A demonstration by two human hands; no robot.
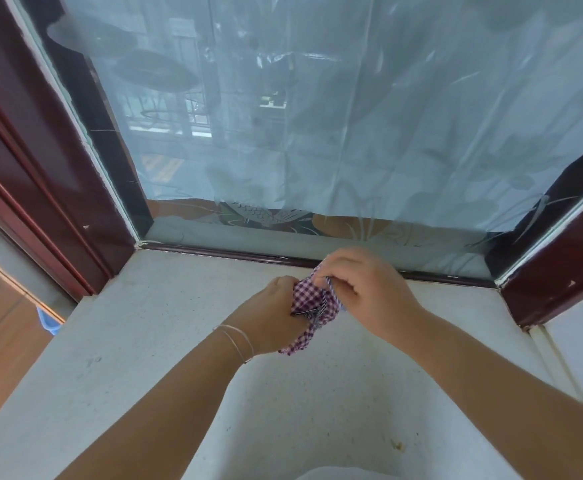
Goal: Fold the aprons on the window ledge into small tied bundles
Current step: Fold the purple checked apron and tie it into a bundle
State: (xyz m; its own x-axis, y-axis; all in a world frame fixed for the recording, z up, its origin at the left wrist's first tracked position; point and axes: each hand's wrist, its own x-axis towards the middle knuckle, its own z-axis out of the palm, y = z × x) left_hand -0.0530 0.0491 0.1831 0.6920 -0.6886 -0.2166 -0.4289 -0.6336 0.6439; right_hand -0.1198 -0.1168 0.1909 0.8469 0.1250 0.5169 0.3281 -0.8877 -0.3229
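1. We hold a small checked apron (312, 299) bunched up between our two hands, just above the pale window ledge (151, 341) and close to the window's dark bottom rail (234, 255).
2. Our left hand (269, 313) curls round the bundle from the left side.
3. Our right hand (362, 289) pinches the top of the cloth with bent fingers.
4. A thin strip of the cloth hangs down by the left wrist, next to the bracelets (236, 339).
5. The ledge is bare on both sides of our hands, and dark red frames (41, 161) wall it in left and right.
6. Our hands hide most of the bundle, so we cannot tell if it is tied.
7. The frosted glass (352, 116) blurs what is outside.
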